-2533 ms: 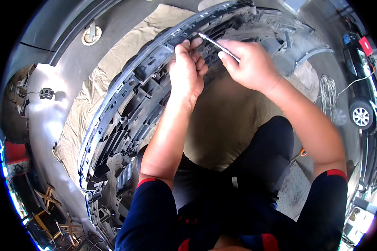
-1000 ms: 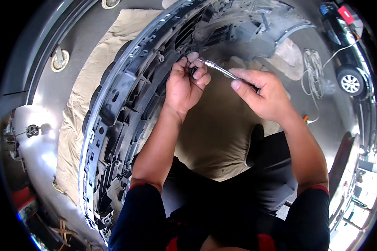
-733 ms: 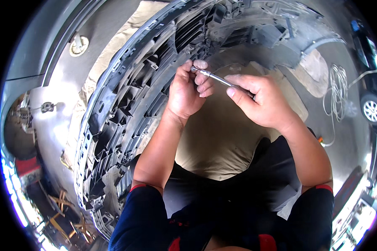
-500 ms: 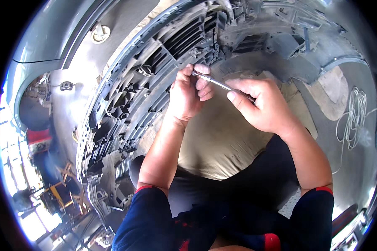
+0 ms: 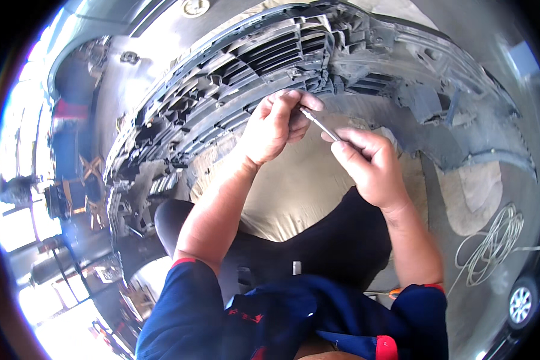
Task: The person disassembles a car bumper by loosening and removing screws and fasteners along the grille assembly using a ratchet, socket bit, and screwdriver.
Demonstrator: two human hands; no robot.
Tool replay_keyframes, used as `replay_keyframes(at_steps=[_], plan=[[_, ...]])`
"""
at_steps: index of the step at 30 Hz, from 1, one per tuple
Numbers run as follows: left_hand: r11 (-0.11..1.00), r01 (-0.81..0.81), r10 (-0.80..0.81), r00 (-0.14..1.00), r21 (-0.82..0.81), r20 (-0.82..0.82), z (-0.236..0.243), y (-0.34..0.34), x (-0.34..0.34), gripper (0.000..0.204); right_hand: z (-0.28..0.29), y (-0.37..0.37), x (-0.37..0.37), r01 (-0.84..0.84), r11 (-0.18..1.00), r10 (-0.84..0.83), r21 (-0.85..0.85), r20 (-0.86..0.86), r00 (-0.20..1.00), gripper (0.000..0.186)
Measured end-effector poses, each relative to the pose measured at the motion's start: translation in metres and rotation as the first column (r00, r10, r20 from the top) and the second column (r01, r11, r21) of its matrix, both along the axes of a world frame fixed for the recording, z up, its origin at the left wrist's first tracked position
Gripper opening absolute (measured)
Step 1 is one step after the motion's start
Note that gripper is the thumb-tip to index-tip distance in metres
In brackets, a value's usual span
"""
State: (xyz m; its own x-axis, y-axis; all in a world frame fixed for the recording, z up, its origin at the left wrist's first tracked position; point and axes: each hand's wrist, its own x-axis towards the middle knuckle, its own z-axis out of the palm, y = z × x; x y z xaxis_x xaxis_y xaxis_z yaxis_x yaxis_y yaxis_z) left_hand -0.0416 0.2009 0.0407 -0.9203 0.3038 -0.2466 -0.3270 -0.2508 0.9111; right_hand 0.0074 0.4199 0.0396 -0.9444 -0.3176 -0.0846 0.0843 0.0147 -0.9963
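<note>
My right hand (image 5: 369,165) is closed around the handle end of a slim silver screwdriver (image 5: 319,124). The shaft slants up and left, with its tip at the fingers of my left hand (image 5: 276,126). That hand is closed, its fingers curled around the tip; whatever small thing they pinch is hidden. Beyond both hands lies a large dark car bumper (image 5: 264,60) with grille slats, its ribbed inner side towards me.
A beige padded cloth (image 5: 288,198) lies between my knees and the bumper. Coiled pale cable (image 5: 492,246) rests on the floor at right, near a car wheel (image 5: 521,304). At the far left stands a car body with an open wheel arch (image 5: 72,78).
My head view has shifted, so the bumper appears lower and the car wheel shows more fully. Both hands stay together at the screwdriver, the left fingers curled more closely around its tip.
</note>
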Motion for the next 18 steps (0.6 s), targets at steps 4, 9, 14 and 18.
replay_keyframes(at_steps=[4, 9, 14, 18], plan=[[0.997, 0.025, -0.03, 0.997, -0.079, -0.071, 0.018, 0.011, -0.004, 0.042, -0.011, 0.003, 0.004, 0.073, 0.716, 0.319, -0.694, 0.418, 0.851, 0.033], [0.976, -0.19, 0.189, 0.982, 0.107, 0.022, 0.013, 0.02, -0.014, 0.031, -0.006, -0.014, -0.002, -0.133, 0.882, 0.158, -0.453, 0.019, 0.987, 0.047], [0.817, -0.46, 0.427, 0.888, 0.348, 0.172, -0.004, 0.021, -0.034, 0.027, 0.002, -0.044, -0.022, -0.098, 0.983, 0.042, -0.152, -0.335, 0.941, 0.066], [0.783, -0.517, 0.498, 0.854, 0.346, 0.151, 0.005, 0.008, -0.047, 0.033, -0.01, -0.072, -0.048, 0.09, 0.995, -0.095, -0.037, -0.547, 0.832, 0.047]])
